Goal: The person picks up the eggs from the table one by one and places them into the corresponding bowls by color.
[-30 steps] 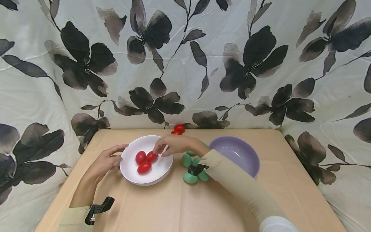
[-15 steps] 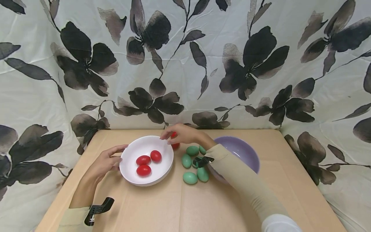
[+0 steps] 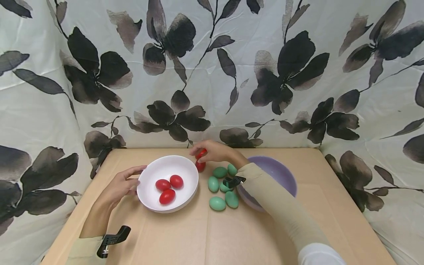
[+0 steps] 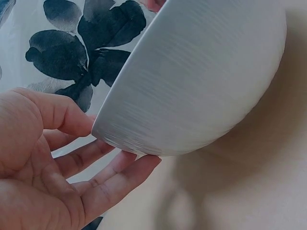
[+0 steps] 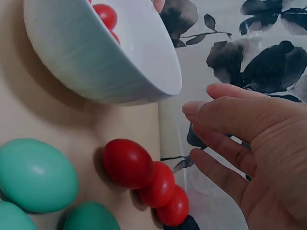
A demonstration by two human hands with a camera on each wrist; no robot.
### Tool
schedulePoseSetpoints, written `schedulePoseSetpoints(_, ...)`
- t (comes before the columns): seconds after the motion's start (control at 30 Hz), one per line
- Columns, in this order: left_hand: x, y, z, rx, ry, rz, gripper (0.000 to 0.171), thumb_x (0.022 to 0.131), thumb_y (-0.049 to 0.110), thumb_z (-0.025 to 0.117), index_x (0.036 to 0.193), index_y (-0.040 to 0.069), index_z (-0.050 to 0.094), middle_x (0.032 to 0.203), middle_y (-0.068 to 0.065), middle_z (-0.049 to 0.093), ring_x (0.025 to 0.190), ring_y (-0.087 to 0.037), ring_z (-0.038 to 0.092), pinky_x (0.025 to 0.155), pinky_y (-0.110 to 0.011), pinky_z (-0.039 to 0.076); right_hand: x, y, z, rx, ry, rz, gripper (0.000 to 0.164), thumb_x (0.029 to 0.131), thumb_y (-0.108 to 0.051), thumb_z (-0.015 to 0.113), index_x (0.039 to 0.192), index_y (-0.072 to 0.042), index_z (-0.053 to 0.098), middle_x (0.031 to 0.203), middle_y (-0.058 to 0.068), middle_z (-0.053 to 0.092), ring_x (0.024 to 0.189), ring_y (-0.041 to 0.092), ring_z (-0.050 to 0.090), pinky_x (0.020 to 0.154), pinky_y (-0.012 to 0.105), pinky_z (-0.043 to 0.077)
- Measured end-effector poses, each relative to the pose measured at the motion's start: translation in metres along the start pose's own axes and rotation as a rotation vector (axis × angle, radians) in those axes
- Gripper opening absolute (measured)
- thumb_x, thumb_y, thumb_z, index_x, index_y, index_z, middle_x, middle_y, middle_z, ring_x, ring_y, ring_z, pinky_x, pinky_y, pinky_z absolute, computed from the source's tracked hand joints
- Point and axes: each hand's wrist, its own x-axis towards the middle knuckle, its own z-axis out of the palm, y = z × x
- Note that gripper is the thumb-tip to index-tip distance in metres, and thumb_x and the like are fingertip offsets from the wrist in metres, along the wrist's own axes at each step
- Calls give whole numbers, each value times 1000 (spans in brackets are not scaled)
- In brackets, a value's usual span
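A white bowl point(image 3: 185, 198) with three red eggs point(image 3: 167, 197) in it stands left of the middle. My left hand point(image 3: 120, 186) rests its fingertips against the bowl's left rim and outer side. In the left wrist view the fingers point(image 4: 120, 184) are fairly straight along the bowl's wall. To the right of the bowl, my right hand point(image 3: 215, 151) hovers over loose red eggs. In the right wrist view, three red eggs point(image 5: 127, 163) lie in a row, and the right hand's fingers point(image 5: 230, 112) are spread apart from them, holding nothing.
Several green eggs point(image 3: 216, 203) lie between the white bowl and a purple bowl point(image 3: 288, 180), which my right forearm partly covers. All stand on a light wooden-coloured table point(image 3: 185, 239). A floral cloth point(image 3: 232, 73) hangs behind the table.
My right hand has moved out of the white bowl, back and right to the loose red eggs. The eggs in the bowl have rolled a little. My left hand has stayed at the rim.
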Motion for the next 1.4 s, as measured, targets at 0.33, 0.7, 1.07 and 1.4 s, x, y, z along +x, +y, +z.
schedulePoseSetpoints(0.33, -1, -2, -8, 5, -22, 7, 57, 95, 1, 54, 151, 6, 46, 150, -25, 44, 105, -31, 57, 71, -37, 60, 0, 3, 8, -7, -14, 50, 41, 88, 2, 74, 127, -8, 68, 123, 7, 71, 122, 28, 63, 103, 36, 51)
schedulePoseSetpoints(0.7, -2, -1, -17, 28, -47, 4, 57, 96, 2, 53, 152, 6, 45, 151, -25, 44, 117, -36, 54, 76, -35, 59, 1, 4, 23, -65, -68, 129, 40, 90, 1, 72, 128, -9, 68, 125, 8, 70, 120, 26, 63, 105, 36, 50)
schedulePoseSetpoints(1.07, -6, -3, -25, 2, -76, -5, 57, 96, 2, 53, 152, 7, 45, 152, -25, 43, 107, -31, 57, 73, -38, 60, -7, -4, 32, -123, -81, 209, 40, 91, -3, 71, 131, -12, 68, 124, 3, 70, 111, 19, 62, 95, 29, 53)
schedulePoseSetpoints(1.4, -8, -6, -32, 11, -94, 10, 57, 96, 2, 54, 152, 7, 45, 150, -24, 45, 108, -29, 56, 73, -37, 59, -13, -7, 40, -175, -94, 244, 42, 91, 5, 68, 130, -13, 69, 128, 3, 69, 116, 19, 59, 102, 34, 51)
